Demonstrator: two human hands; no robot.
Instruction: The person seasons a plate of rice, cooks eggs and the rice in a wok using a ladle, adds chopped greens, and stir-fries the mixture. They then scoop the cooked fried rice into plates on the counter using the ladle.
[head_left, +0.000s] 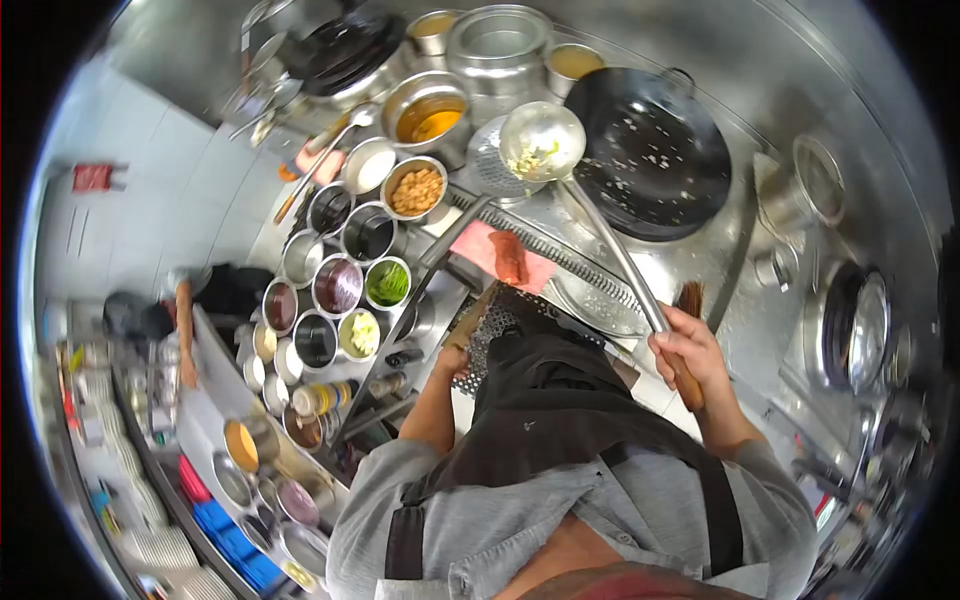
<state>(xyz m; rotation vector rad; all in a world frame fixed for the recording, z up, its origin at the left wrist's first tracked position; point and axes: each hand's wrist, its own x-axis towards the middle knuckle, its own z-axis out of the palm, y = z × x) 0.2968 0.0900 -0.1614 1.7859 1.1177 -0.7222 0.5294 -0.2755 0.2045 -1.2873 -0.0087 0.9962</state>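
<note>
The right hand (690, 350) had its grip closed around the ladle (609, 240) by its handle (687, 388), bowl (545, 122) near the wok (655, 150), presumably level to save the chopped bits (533, 161); whether the left hand (455, 358) grasped anything, I couldn't tell.

Long steel ladle (550, 128), wooden-handled, aslant near the black wok (650, 135), pale bits (532, 161) inside, perhaps garlic.

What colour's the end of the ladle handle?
The handle end is brown, seen in the head view.
</note>
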